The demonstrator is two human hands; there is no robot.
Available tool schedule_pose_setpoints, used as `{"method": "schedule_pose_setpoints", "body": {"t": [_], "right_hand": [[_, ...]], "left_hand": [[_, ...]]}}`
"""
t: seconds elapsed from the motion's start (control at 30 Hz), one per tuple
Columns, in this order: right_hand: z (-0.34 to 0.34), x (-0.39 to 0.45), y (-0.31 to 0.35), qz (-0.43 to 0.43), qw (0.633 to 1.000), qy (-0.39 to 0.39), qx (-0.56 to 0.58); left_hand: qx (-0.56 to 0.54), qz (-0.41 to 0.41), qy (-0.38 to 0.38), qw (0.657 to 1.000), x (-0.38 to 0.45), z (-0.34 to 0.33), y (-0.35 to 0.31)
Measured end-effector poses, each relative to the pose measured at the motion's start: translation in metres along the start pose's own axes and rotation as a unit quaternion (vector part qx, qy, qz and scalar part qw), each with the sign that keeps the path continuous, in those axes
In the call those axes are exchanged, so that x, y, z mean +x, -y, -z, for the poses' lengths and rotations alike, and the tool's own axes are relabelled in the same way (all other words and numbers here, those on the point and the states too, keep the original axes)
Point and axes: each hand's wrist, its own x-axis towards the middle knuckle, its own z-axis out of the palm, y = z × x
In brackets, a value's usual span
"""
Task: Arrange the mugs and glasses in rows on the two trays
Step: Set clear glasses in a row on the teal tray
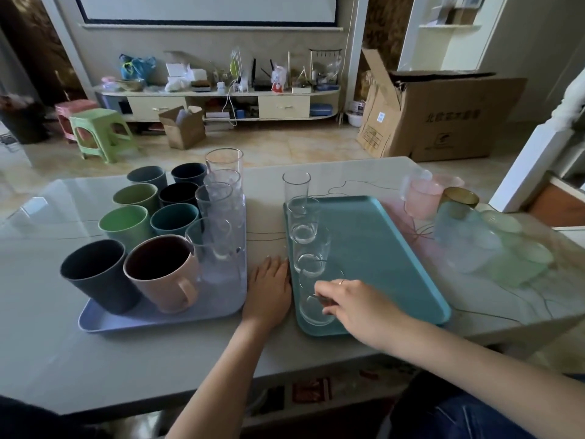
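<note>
The nearest glass was pinched at its rim by the right hand at the near left corner of the teal tray; the left hand lay flat, fingers straight, on the table between both trays; the glass would best be set down gently, lined up with the 3 glasses behind it, without knocking them.

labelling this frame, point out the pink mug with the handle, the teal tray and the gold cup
pink mug [158, 274]: head view, on its outer wall.
teal tray [380, 248]: head view, on its bare floor.
gold cup [460, 198]: head view, on its rim.
</note>
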Motion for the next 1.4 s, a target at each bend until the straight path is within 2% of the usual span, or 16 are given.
{"method": "schedule_pose_setpoints", "body": {"t": [0.1,0.2,0.23,0.3,0.37,0.4,0.47,0.53,0.57,0.6,0.67,0.77,0.83,1.03,1.27,1.4], "right_hand": [[0.0,0.002,0.001,0.0,1.0,0.013,0.009],[0.019,0.003,-0.006,0.007,0.996,0.048,0.072],[0.029,0.003,-0.008,0.008,0.994,0.024,0.103],[0.049,0.005,-0.019,-0.022,0.983,-0.077,0.163],[0.062,0.006,-0.046,-0.11,0.965,-0.165,0.171],[0.065,0.004,-0.063,-0.169,0.962,-0.166,0.134],[0.063,-0.006,-0.095,-0.303,0.951,-0.058,0.019],[0.047,-0.015,-0.112,-0.42,0.902,0.091,-0.047],[0.038,-0.018,-0.116,-0.449,0.88,0.139,-0.064],[0.029,-0.018,-0.12,-0.451,0.874,0.159,-0.083],[0.02,-0.018,-0.132,-0.439,0.884,0.133,-0.091],[0.019,-0.018,-0.155,-0.475,0.876,0.064,0.044],[0.018,-0.02,-0.163,-0.498,0.858,0.068,0.102],[0.022,-0.011,-0.149,-0.441,0.891,0.083,0.071],[0.028,-0.008,-0.149,-0.434,0.887,0.123,0.093],[0.025,-0.004,-0.151,-0.44,0.878,0.146,0.119]], "left_hand": [[-0.007,-0.002,-0.007,1.0,0.0,-0.001,0.001],[-0.006,-0.008,-0.012,1.0,-0.001,0.0,0.0],[-0.008,-0.009,-0.017,1.0,-0.002,-0.001,0.001],[-0.035,-0.012,-0.025,0.999,-0.004,0.0,0.001],[-0.091,-0.017,-0.02,0.996,-0.007,0.005,0.001],[-0.108,-0.02,-0.014,0.994,-0.008,0.007,0.001],[-0.092,-0.024,0.009,0.995,-0.007,0.006,0.002],[-0.055,-0.02,0.028,0.998,-0.006,0.004,0.003],[-0.051,-0.02,0.031,0.998,-0.006,0.003,0.004],[-0.049,-0.018,0.034,0.998,-0.005,0.003,0.004],[-0.049,-0.02,0.032,0.998,-0.005,0.003,0.005],[-0.054,-0.018,0.019,0.998,-0.001,-0.001,0.007],[-0.057,-0.015,0.009,0.998,0.001,-0.002,0.006],[-0.136,0.031,0.015,0.99,0.013,-0.003,0.008],[-0.333,0.142,0.046,0.931,0.023,0.028,0.005],[-0.372,0.228,-0.022,0.9,0.04,0.045,0.006]]}}
